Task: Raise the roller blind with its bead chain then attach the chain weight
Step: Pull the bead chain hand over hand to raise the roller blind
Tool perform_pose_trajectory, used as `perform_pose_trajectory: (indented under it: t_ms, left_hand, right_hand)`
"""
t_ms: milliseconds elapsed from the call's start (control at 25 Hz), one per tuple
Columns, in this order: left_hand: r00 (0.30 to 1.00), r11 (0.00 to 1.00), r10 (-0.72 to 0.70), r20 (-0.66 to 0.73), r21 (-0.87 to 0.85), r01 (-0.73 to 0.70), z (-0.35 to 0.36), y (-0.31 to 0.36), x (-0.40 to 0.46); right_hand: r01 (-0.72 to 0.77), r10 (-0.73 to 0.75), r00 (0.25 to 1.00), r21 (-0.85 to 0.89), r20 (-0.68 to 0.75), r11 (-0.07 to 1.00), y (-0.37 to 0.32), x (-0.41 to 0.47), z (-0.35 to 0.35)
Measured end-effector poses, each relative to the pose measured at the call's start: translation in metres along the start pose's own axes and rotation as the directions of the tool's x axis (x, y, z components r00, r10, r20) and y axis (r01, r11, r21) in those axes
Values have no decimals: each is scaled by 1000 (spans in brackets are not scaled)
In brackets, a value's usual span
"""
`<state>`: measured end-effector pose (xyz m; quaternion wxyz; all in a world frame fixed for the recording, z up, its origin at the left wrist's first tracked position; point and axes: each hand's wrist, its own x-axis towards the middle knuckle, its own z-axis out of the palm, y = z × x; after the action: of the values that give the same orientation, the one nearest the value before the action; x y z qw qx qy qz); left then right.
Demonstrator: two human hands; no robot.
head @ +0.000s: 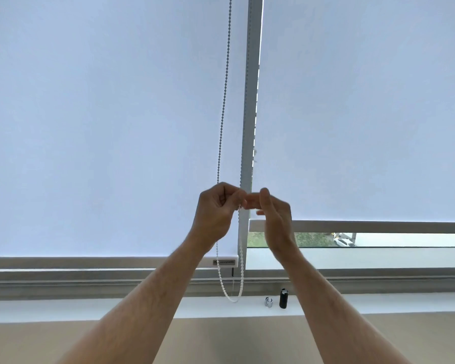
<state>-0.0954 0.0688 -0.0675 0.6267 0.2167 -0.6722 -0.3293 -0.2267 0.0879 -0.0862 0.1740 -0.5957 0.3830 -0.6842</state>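
A pale roller blind [103, 127] covers the left window down to its bottom bar [225, 261] near the sill. Its white bead chain [223, 101] hangs in front of the blind's right edge and loops just above the sill. My left hand [216, 208] is closed around the chain at mid height. My right hand [273, 216] is beside it, fingers half curled, its fingertips meeting the left hand at the chain's right strand. A black chain weight [283, 298] stands upright on the sill, with a small clear and chrome piece [268, 302] to its left.
A second blind [365, 114] on the right window is raised a little higher, showing a strip of glass with grass and a white car outside. A grey mullion [250, 114] separates the windows. The white sill [90, 308] runs across below, above a beige wall.
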Motion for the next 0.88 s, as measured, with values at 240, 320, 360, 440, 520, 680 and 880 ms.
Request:
perform_pose_trajectory:
  t_ms: [240,320,360,440,520,680,880]
  left_hand:
    - [997,999,-25,70,21,24,7,-19,-22]
    - [996,998,-47,78,43,44,7,-23,-25]
    - [996,997,-50,77,58,45,5,-26,-26]
    - [995,994,-35,98,106,25,1,-30,-27]
    - [986,987,-16,167,158,-11,-2,-29,-29]
    - [987,993,23,162,113,-42,-8,-12,-17]
    - [998,993,45,-40,115,-40,-11,14,19]
  right_hand:
    - [107,-107,994,27,-13,994,-53,50,12]
    - [123,-123,992,14,11,992,-63,59,17]
    - [123,-122,992,-3,20,992,-65,59,19]
    - [120,-120,993,-40,4,992,-63,54,22]
    - [134,-138,990,-87,-35,987,-59,46,22]
    - [166,-175,983,-148,-48,975,-54,31,25]
    - [156,-164,986,-164,-41,974,-38,15,24]
